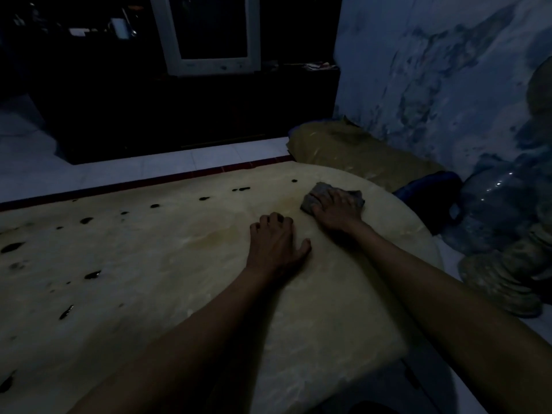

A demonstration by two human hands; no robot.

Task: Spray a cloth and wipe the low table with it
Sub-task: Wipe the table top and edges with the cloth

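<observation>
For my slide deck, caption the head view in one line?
Right hand presses a grey cloth on the low table; left hand braces beside it.

No readable text, labels, brands or numbers anywhere; scene too dim.
</observation>
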